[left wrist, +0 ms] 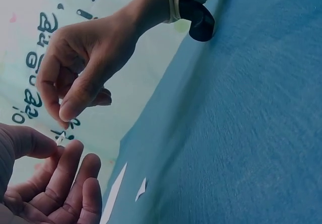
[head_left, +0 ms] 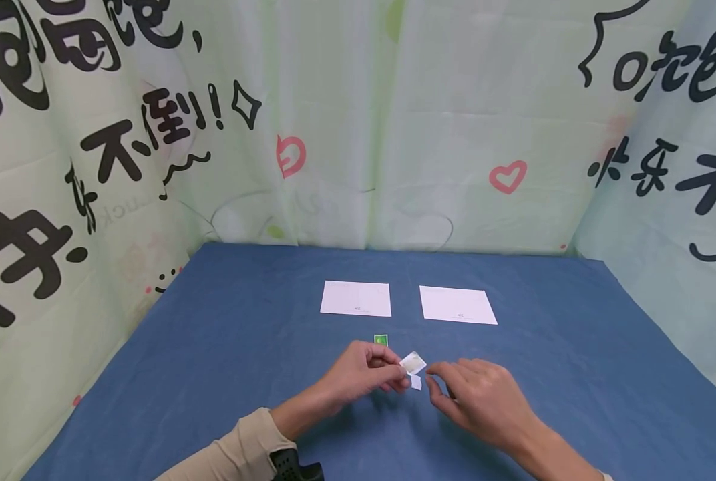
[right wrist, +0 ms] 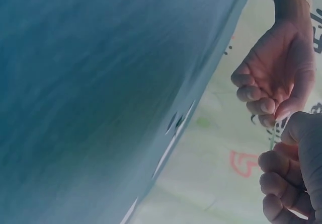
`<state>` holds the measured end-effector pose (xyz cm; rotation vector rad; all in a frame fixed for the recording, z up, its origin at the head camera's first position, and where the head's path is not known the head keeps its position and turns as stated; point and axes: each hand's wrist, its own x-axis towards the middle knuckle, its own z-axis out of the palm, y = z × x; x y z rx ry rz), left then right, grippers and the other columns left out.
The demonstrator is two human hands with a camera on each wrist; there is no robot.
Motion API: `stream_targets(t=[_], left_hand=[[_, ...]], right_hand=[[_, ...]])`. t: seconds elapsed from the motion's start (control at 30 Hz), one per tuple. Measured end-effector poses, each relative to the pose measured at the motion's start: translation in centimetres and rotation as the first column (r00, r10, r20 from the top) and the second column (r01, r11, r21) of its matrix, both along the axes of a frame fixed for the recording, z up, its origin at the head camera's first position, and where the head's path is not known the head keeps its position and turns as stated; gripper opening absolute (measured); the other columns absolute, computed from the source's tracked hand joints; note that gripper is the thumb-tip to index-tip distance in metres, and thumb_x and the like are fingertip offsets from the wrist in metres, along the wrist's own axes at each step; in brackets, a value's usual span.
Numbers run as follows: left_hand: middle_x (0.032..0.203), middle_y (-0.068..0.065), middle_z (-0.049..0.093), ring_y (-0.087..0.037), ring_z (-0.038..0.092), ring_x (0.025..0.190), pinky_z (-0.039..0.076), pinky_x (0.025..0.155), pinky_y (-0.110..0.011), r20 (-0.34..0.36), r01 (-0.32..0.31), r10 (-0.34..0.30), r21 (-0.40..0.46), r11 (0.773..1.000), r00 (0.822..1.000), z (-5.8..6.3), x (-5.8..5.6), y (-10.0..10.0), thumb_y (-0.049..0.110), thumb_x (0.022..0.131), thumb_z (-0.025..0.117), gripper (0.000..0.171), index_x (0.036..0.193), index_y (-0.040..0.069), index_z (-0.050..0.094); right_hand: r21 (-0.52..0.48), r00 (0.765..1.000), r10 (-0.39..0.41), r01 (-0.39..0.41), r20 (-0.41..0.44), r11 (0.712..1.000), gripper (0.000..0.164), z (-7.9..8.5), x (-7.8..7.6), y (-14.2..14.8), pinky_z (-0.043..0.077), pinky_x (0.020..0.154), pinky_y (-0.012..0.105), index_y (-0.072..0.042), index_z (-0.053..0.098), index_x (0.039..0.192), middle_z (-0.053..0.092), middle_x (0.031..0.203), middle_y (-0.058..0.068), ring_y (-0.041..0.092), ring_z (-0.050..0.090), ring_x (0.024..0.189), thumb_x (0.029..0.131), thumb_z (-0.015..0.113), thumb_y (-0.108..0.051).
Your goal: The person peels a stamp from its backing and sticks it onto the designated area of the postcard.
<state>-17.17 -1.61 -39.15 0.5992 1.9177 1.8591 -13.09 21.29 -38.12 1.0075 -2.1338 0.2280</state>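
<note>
My left hand [head_left: 370, 367] pinches a small pale stamp-like piece of paper [head_left: 413, 363] between thumb and forefinger, its other fingers curled beneath. In the right wrist view the paper [right wrist: 273, 136] shows edge-on as a thin strip. My right hand [head_left: 484, 397] hovers just right of it, thumb and forefinger bent toward each other, tips close to the paper's corner. Nothing shows in the right hand. A smaller white scrap [head_left: 416, 382] appears just below the held paper, and in the left wrist view a scrap [left wrist: 141, 189] lies on the cloth.
A small green stamp-like piece [head_left: 381, 339] lies just beyond my left hand. Farther back are two white cards, a left card [head_left: 355, 298] and a right card [head_left: 458, 305], on the blue cloth [head_left: 244, 334]. Printed curtains [head_left: 442, 133] enclose the table's back and sides.
</note>
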Motion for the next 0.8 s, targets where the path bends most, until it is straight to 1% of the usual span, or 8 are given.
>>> stream_targets(t=[0.23, 0.4, 0.5, 0.63, 0.8], left_hand=[[0.087, -0.017, 0.077, -0.015, 0.075, 0.077, 0.059, 0.076, -0.031, 0.031, 0.008, -0.008, -0.003, 1.0, 0.999, 0.14, 0.25, 0.13, 0.012, 0.096, 0.07, 0.02, 0.101, -0.007, 0.073], [0.085, -0.015, 0.077, -0.013, 0.074, 0.076, 0.059, 0.076, -0.031, 0.047, 0.025, -0.024, -0.007, 1.0, 0.999, 0.18, 0.46, 0.22, 0.013, 0.096, 0.07, 0.021, 0.102, -0.007, 0.074], [0.084, -0.014, 0.077, -0.011, 0.073, 0.075, 0.059, 0.076, -0.031, 0.051, 0.036, -0.036, 0.0, 0.999, 0.998, 0.17, 0.57, 0.26, 0.013, 0.096, 0.069, 0.021, 0.101, -0.007, 0.074], [0.084, -0.014, 0.077, -0.011, 0.073, 0.076, 0.058, 0.076, -0.03, 0.057, 0.05, -0.05, 0.008, 0.999, 0.997, 0.14, 0.65, 0.29, 0.013, 0.096, 0.069, 0.021, 0.101, -0.008, 0.073], [0.085, -0.014, 0.077, -0.012, 0.074, 0.076, 0.058, 0.075, -0.03, 0.065, 0.06, -0.06, 0.003, 0.998, 0.996, 0.09, 0.72, 0.36, 0.013, 0.096, 0.069, 0.021, 0.101, -0.006, 0.074]], right_hand=[[0.007, 0.998, 0.045, -0.045, -0.043, 0.999, 0.042, 0.29, 0.4, -0.64, 0.043, 0.049, 0.018, -0.012, 0.073, 0.097, 0.06, 0.063, -0.009, 0.0, 0.044, 0.051, 0.107, 0.042, -0.038], [0.015, 0.993, 0.08, -0.079, -0.083, 0.997, 0.043, 0.12, 0.37, -0.9, 0.042, 0.048, 0.018, -0.011, 0.073, 0.096, 0.061, 0.062, -0.007, 0.002, 0.048, 0.05, 0.108, 0.042, -0.038], [0.019, 0.993, 0.078, -0.076, -0.086, 0.997, 0.042, 0.05, 0.44, -0.96, 0.043, 0.048, 0.019, -0.012, 0.073, 0.094, 0.062, 0.063, -0.007, 0.003, 0.051, 0.05, 0.108, 0.042, -0.037], [0.027, 0.996, 0.061, -0.059, -0.066, 0.998, 0.044, -0.03, 0.65, -0.93, 0.045, 0.05, 0.019, -0.014, 0.073, 0.093, 0.065, 0.065, -0.007, 0.003, 0.054, 0.052, 0.109, 0.041, -0.039], [0.029, 0.996, 0.061, -0.059, -0.062, 0.998, 0.043, 0.03, 0.78, -0.93, 0.045, 0.05, 0.018, -0.015, 0.073, 0.091, 0.065, 0.065, -0.007, 0.003, 0.055, 0.052, 0.109, 0.04, -0.037]])
